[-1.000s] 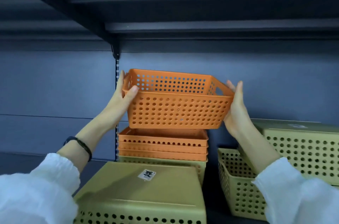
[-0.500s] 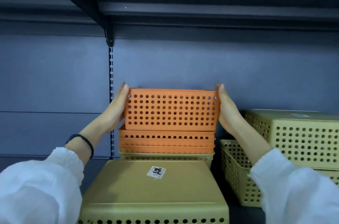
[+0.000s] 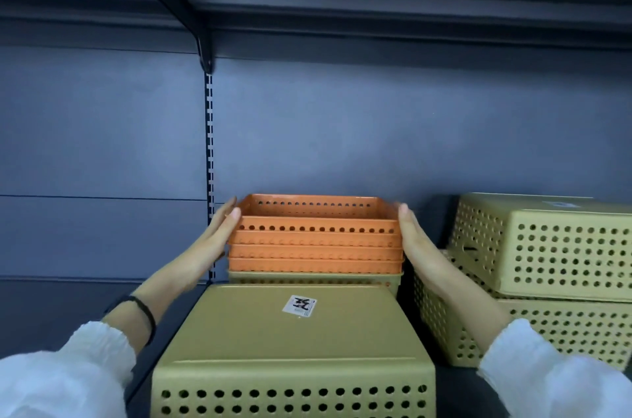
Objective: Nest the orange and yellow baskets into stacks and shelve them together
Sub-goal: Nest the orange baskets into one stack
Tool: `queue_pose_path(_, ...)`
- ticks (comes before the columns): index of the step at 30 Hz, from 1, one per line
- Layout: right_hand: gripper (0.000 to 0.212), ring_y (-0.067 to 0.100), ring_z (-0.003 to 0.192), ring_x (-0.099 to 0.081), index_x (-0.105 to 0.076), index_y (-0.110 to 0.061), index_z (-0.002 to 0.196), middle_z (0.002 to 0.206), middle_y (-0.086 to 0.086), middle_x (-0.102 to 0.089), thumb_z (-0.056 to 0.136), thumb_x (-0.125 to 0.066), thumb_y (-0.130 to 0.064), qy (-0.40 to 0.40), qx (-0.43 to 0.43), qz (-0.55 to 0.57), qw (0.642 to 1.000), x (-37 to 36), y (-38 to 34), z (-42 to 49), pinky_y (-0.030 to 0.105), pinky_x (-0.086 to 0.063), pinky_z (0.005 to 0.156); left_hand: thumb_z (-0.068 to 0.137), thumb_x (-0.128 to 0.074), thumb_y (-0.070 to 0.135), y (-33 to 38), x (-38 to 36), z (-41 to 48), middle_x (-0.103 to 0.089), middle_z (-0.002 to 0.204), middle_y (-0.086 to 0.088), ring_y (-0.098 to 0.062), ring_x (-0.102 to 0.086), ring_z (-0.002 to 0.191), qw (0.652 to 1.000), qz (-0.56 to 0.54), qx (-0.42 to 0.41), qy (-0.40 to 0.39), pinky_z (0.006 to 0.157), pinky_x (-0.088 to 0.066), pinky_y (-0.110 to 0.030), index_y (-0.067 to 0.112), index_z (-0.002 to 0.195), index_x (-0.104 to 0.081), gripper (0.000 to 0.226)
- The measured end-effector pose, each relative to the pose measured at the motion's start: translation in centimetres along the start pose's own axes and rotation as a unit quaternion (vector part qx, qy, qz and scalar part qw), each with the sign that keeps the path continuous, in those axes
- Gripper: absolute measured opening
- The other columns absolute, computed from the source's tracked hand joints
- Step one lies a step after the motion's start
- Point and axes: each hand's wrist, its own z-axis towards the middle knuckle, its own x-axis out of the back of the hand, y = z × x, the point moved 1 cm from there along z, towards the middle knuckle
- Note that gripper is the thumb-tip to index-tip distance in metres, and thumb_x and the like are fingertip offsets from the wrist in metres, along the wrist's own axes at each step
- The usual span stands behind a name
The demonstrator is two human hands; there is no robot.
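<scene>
Now orange basket stack (image 3: 314, 239) between flat, spread left hand (image 3: 219, 233) and right hand (image 3: 415, 239), seemingly touching.

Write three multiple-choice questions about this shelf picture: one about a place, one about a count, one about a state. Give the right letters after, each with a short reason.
1. Where does the orange stack sit?
A. On a yellow basket
B. On the floor
C. Inside the upside-down basket on the right

2. How many orange rims show in the stack?
A. One
B. Four
C. Eight

3. How is the near yellow basket with the sticker lying?
A. Upright and open
B. On its side
C. Upside down

Answers:
1 A: a yellow rim shows directly under the lowest orange one.
2 B: four orange rims lie one above another, between the left hand and the right hand.
3 C: its flat base with the sticker faces up.
</scene>
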Motion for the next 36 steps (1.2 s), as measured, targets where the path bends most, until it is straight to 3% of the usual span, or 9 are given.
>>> queue_pose_path(3, 0.072, 0.014, 0.119, -0.055, -0.042, -0.038, 0.134, 0.128, -0.004, -0.06, 0.08, -0.022, -0.08, -0.015, -0.075, 0.074, 0.994, -0.5, -0.1, 0.3, 0.046, -0.04, 0.106, 0.047, -0.052, 0.097, -0.1, -1.1, 0.2, -0.047, 0.144, 0.005, -0.02, -0.05, 0.129, 0.997, -0.078, 0.015, 0.014, 0.11, -0.037, -0.049, 0.055, 0.15, -0.009, 0.119)
queue_pose_path(8, 0.053, 0.016, 0.113, -0.061, -0.055, -0.046, 0.12, 0.119, -0.004, -0.068, 0.086, -0.026, -0.074, 0.007, -0.086, 0.138, 0.987, -0.6, -0.4, 0.0, 0.049, -0.045, 0.102, 0.064, -0.053, 0.087, -0.2, -1.4, 1.0, -0.059, 0.139, -0.001, -0.022, -0.058, 0.125, 0.988, -0.149, 0.013, 0.046, 0.103, -0.045, -0.055, 0.042, 0.146, -0.035, 0.096)
queue_pose_path(14, 0.036, 0.014, 0.108, -0.064, -0.059, -0.047, 0.106, 0.113, -0.006, -0.071, 0.089, -0.033, -0.067, 0.018, -0.057, 0.161, 0.985, -0.6, -1.7, -0.8, 0.043, -0.048, 0.097, 0.079, -0.051, 0.077, 0.6, -0.9, 1.4, -0.063, 0.136, -0.002, -0.019, -0.061, 0.122, 0.985, -0.169, 0.002, 0.035, 0.086, -0.054, -0.042, 0.035, 0.147, -0.037, 0.082)
queue_pose_path(20, 0.027, 0.011, 0.104, -0.064, -0.057, -0.05, 0.097, 0.101, -0.013, -0.069, 0.093, -0.033, -0.061, 0.042, -0.003, 0.191, 0.981, 0.2, -5.2, 0.4, 0.047, -0.047, 0.098, 0.072, -0.062, 0.076, 4.5, 1.0, 2.0, -0.054, 0.146, -0.003, -0.023, -0.054, 0.131, 0.981, -0.179, -0.071, 0.032, 0.103, -0.044, -0.057, 0.036, 0.151, -0.033, 0.093)
queue_pose_path(24, 0.045, 0.006, 0.099, -0.06, -0.047, -0.038, 0.135, 0.104, -0.014, -0.064, 0.097, -0.031, -0.054, 0.044, 0.029, 0.213, 0.976, -0.1, -8.1, 1.3, 0.036, -0.049, 0.091, 0.079, -0.06, 0.068, 6.9, 2.5, 1.2, -0.054, 0.146, -0.004, -0.022, -0.056, 0.128, 0.974, -0.186, -0.109, 0.066, 0.099, -0.048, -0.053, 0.033, 0.152, -0.032, 0.086)
queue_pose_path(26, 0.04, 0.006, 0.102, -0.062, -0.047, -0.04, 0.133, 0.112, -0.012, -0.065, 0.098, -0.032, -0.051, 0.034, 0.051, 0.222, 0.973, -0.6, -9.1, 1.0, 0.033, -0.051, 0.086, 0.086, -0.055, 0.06, 7.9, 3.0, 0.4, -0.052, 0.148, -0.002, -0.019, -0.055, 0.129, 0.97, -0.187, -0.131, 0.084, 0.092, -0.051, -0.043, 0.033, 0.153, -0.03, 0.077)
queue_pose_path(30, 0.049, 0.007, 0.117, -0.058, -0.039, -0.032, 0.143, 0.132, -0.007, -0.059, 0.096, -0.039, -0.046, 0.014, 0.119, 0.275, 0.954, -1.8, -10.8, 0.6, 0.035, -0.045, 0.101, 0.09, -0.051, 0.05, 10.5, 4.5, -2.2, -0.043, 0.153, 0.006, -0.011, -0.05, 0.131, 0.958, -0.186, -0.177, 0.128, 0.086, -0.048, -0.033, 0.035, 0.155, -0.023, 0.073)
queue_pose_path(34, 0.071, 0.008, 0.123, -0.055, -0.035, -0.027, 0.146, 0.137, -0.007, -0.056, 0.081, -0.048, -0.052, -0.044, 0.141, 0.317, 0.937, -3.8, -12.3, 0.1, 0.04, -0.041, 0.106, 0.082, -0.057, 0.047, 11.8, 6.6, -5.9, -0.047, 0.152, 0.007, -0.014, -0.052, 0.132, 0.947, -0.186, -0.199, 0.17, 0.097, -0.046, -0.037, 0.033, 0.153, -0.03, 0.077)
queue_pose_path(36, 0.066, 0.012, 0.124, -0.055, -0.034, -0.027, 0.147, 0.137, -0.004, -0.057, 0.087, -0.046, -0.05, -0.071, 0.118, 0.332, 0.933, -5.6, -12.4, 0.3, 0.043, -0.041, 0.106, 0.082, -0.058, 0.043, 11.8, 8.0, -7.7, -0.05, 0.149, 0.006, -0.012, -0.053, 0.13, 0.94, -0.191, -0.191, 0.208, 0.101, -0.044, -0.036, 0.03, 0.153, -0.032, 0.077)
